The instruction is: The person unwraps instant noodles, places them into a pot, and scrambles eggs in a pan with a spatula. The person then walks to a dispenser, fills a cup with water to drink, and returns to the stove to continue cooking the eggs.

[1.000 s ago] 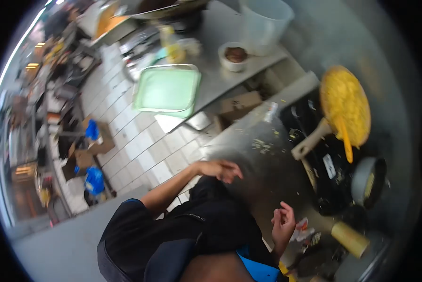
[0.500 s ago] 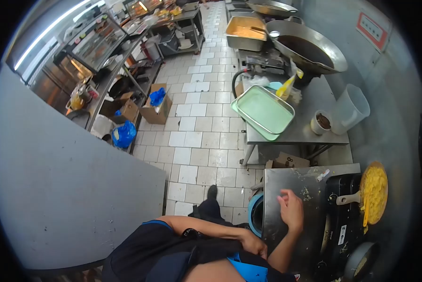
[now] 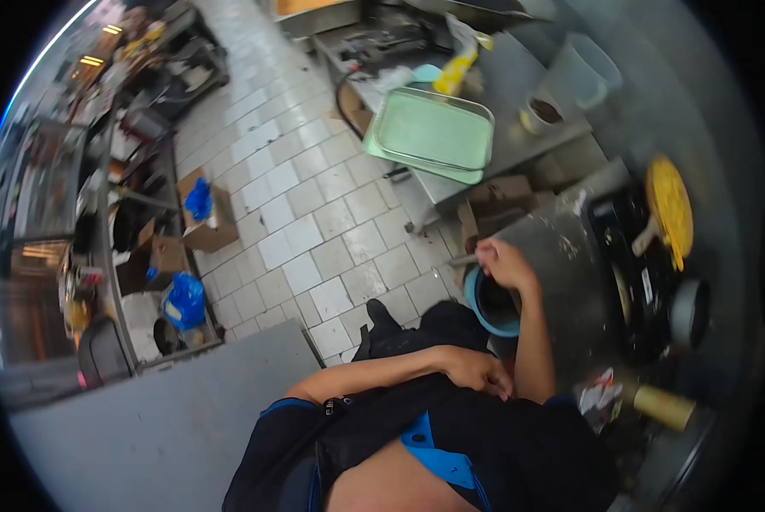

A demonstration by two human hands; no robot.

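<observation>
My right hand (image 3: 508,264) is over the rim of a blue bucket (image 3: 476,309), beside the steel counter. Its fingers are curled together at the end of a short grey handle-like bar (image 3: 461,260). Blur hides how firmly they hold it, or whether they do. My left hand (image 3: 476,372) rests against the front of my dark shirt (image 3: 382,410), its fingers bent downward. Whatever lies under those fingertips is hidden.
A stove (image 3: 630,264) stands on the right-hand counter, with a plate of yellow food (image 3: 669,205) and a small pan (image 3: 689,313) near it. Ahead, a green tray (image 3: 434,132) overhangs a steel table. Cardboard boxes (image 3: 208,226) line the tiled aisle's left side.
My right hand has moved from above the counter to the bucket's rim, and its fingers have closed. My left hand stays at my shirt. The camera view has turned and tilted down.
</observation>
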